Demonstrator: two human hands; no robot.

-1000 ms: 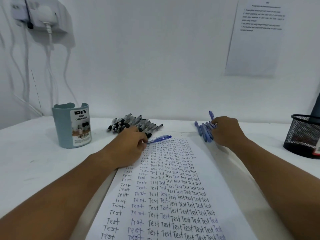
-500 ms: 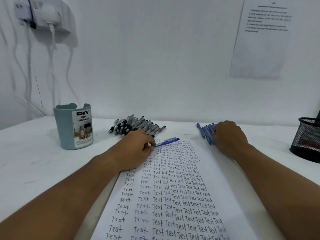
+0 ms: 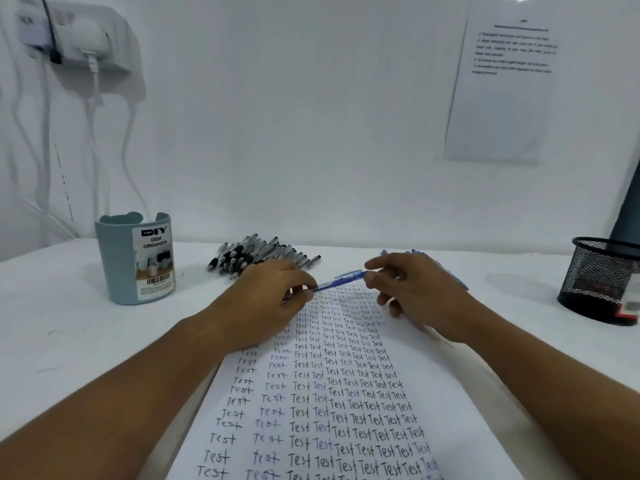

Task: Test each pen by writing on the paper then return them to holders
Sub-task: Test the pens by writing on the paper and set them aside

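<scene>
A blue pen lies slanted above the top of the paper, which is covered with columns of the word "Test". My left hand pinches the pen's lower left end. My right hand pinches its upper right end between thumb and forefinger. A pile of black pens lies behind my left hand. Other blue pens peek out behind my right hand, mostly hidden. A pale blue desk organizer stands at the left. A black mesh holder stands at the right edge.
The white table meets a white wall close behind the pens. A printed sheet hangs on the wall at the upper right. A power strip with white cables is fixed at the upper left. A dark slanted object rises behind the mesh holder.
My right hand has left the blue pen pile, moved left and taken the free end of the blue pen that my left hand holds. The camera has tilted slightly.
</scene>
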